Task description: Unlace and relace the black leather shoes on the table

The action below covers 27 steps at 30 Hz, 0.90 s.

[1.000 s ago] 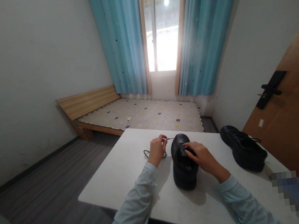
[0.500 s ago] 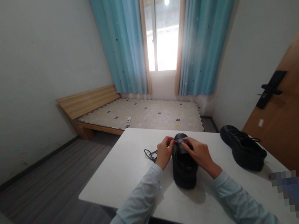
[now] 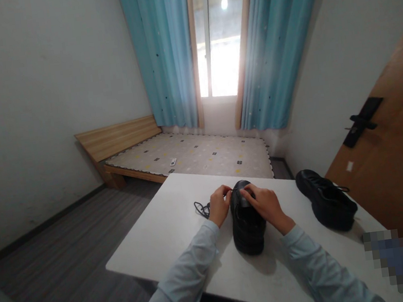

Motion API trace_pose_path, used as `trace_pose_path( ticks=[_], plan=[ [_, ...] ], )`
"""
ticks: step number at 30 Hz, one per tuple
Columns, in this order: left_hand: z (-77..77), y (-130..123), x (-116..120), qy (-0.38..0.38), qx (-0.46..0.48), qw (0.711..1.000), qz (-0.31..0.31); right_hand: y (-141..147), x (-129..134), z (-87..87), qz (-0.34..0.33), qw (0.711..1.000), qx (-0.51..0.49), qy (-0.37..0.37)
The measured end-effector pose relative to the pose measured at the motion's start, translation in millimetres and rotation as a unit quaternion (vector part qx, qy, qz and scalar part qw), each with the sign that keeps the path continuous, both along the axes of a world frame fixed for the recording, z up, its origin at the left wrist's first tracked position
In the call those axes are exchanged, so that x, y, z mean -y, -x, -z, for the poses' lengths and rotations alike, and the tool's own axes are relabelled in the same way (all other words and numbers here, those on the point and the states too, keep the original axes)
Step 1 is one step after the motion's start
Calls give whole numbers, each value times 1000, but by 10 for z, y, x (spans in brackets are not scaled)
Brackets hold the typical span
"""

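Currently, shoe [image 3: 249, 236] stands sole-down on the surface [image 3: 160, 234], toe away from the wearer, both hands at its tongue [image 3: 243, 200]. Left hand [image 3: 220, 206]: grip together at the tongue's left edge, apparently pinching the lace [image 3: 203, 213], part of which lies looped on the surface just beside that hand. Right hand [image 3: 268, 205]: thumb and fingertips on the tongue; whether this grip pinches or merely rests, cannot tell.

Technique (judged): keep the tongue flat and centred with the right hand; pinch the lace close to where it meets the shoe; work it straight, not twisted; keep the loop clear of the left wrist. Eyelets too small to make out.

Change vs. one second ago: left hand has come in from beside the shoe, where it held a strand taut; right fingertips reach further left. Second shoe [image 3: 327, 200] unmoved, near the surface's right edge.
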State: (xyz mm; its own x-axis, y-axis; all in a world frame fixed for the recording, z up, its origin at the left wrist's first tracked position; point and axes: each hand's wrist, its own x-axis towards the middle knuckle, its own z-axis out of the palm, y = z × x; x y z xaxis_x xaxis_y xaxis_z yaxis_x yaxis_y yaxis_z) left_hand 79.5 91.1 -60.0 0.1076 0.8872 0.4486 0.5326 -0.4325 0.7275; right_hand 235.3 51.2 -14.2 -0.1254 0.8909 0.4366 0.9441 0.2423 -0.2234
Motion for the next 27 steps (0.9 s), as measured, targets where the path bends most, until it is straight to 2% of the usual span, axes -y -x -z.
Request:
trace_pose_path(
  ticks=[5,11,17,27],
  plan=[
    [51,47,-51,-8,-32,999,-25,47,-108,-59,-7,1000,5,14],
    [92,87,-73,-12,-47,999,-25,-56,-140,-42,-47,997,-1,59],
    [75,117,-56,-27,-91,995,-37,-65,-121,-19,-50,997,3,55],
    [113,83,-59,-31,-112,993,-27,-37,-146,10,-40,998,34,43]
  ],
)
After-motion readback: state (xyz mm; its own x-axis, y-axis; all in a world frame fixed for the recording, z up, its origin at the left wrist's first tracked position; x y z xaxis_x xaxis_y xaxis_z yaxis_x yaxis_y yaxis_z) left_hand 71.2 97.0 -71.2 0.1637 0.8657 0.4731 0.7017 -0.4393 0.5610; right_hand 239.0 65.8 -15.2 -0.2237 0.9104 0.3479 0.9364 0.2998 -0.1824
